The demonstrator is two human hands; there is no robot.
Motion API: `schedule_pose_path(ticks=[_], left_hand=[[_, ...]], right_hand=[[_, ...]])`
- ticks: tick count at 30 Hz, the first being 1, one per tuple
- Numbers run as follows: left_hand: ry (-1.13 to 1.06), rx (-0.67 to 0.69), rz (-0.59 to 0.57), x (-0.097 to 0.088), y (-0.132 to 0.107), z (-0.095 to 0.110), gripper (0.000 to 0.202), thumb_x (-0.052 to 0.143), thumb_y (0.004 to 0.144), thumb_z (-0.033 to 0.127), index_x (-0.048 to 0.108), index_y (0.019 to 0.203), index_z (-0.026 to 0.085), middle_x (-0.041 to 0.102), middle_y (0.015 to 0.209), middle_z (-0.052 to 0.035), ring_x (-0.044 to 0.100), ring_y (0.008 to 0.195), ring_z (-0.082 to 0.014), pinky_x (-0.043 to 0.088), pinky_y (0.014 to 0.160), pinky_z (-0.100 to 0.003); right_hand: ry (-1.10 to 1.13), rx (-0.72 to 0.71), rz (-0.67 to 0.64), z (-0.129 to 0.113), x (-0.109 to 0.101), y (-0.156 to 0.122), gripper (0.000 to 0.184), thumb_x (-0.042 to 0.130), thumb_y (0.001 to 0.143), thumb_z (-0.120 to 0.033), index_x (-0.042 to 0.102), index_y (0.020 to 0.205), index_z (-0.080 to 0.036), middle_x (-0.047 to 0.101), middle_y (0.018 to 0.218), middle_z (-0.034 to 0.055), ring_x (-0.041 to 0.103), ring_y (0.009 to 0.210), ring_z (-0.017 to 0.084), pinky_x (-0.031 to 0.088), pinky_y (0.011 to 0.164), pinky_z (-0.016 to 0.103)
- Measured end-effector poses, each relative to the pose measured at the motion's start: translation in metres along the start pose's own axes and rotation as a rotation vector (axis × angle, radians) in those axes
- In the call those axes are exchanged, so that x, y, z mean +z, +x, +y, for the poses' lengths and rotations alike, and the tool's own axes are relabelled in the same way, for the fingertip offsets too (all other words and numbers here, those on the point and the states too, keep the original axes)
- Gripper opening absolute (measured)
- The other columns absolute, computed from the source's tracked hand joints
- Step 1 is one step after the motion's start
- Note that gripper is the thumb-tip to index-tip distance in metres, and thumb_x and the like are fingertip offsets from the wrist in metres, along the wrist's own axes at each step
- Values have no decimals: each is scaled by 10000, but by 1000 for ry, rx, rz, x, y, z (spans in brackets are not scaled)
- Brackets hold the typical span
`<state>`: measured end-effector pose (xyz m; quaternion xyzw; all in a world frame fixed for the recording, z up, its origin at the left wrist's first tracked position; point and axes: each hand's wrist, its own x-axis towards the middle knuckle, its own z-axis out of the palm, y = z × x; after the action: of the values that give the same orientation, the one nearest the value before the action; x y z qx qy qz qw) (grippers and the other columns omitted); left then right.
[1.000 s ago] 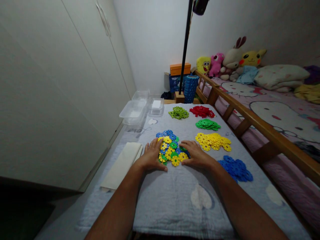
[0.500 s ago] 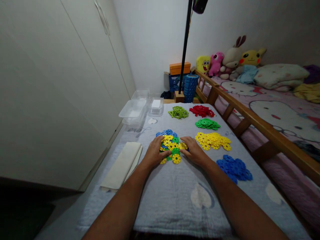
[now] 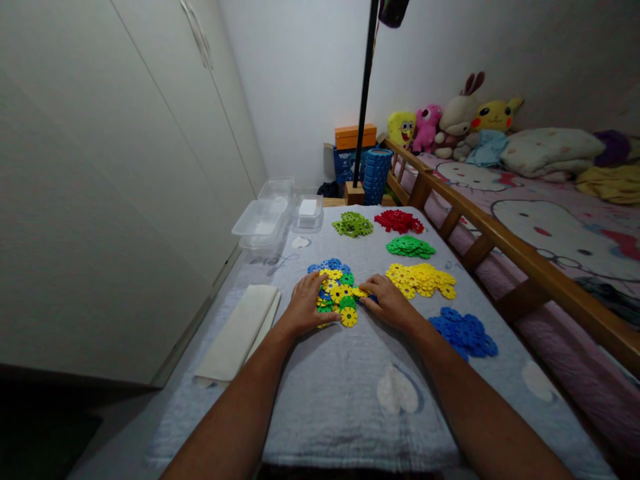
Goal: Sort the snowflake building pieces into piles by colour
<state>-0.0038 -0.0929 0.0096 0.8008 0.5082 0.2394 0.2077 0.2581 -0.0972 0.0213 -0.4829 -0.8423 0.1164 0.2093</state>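
Note:
In the middle of the cloth-covered table lies a mixed pile of flower-shaped plastic discs (image 3: 336, 291), yellow, green and blue. My left hand (image 3: 305, 303) rests against the pile's left side, its fingers curved over the discs and its thumb stretched apart along the near edge. My right hand (image 3: 386, 301) is at the right side of the pile, fingers and thumb closed around a few yellow and blue discs (image 3: 359, 292). Its fingers partly hide these. Near my right hand spreads a heap of yellow discs (image 3: 423, 279).
Sorted heaps of blue discs (image 3: 465, 332), green discs (image 3: 411, 247), red discs (image 3: 399, 221) and light green discs (image 3: 353, 225) lie along the right and far side. Clear plastic boxes (image 3: 260, 220) stand at the far left, with a folded cream cloth (image 3: 239, 333) nearer. A wooden bed rail (image 3: 480, 233) borders the right.
My right hand has closed over the yellow discs at the pile's right side, covering more of them. My left hand stays against the pile. The view has shifted slightly.

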Motion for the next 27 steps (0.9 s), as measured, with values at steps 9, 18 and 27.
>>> schedule_pose_path(ticks=[9, 18, 27], left_hand=[[-61, -29, 66, 1, 1, -1, 618, 631, 882, 502, 523, 1393, 171, 486, 1518, -173, 413, 1446, -319, 308, 1211, -514], [-141, -50, 136, 1, 3, -3, 457, 471, 970, 455, 576, 1314, 172, 576, 1411, -149, 503, 1358, -265, 366, 1182, -459], [-197, -53, 163, 3, 5, -6, 433, 432, 979, 453, 587, 1268, 170, 603, 1353, -146, 533, 1312, -254, 384, 1163, -444]], right_hand=[[67, 26, 148, 2, 5, 2, 198, 576, 947, -202, 769, 993, -217, 632, 939, 81, 579, 921, 217, 470, 843, 345], [140, -22, 80, -10, 4, -1, 118, 629, 927, -206, 742, 901, -186, 623, 862, 48, 585, 797, 161, 431, 727, 269], [191, 139, 312, 7, -19, 1, 209, 557, 898, -244, 703, 1037, -190, 638, 818, 43, 593, 754, 183, 453, 725, 294]])
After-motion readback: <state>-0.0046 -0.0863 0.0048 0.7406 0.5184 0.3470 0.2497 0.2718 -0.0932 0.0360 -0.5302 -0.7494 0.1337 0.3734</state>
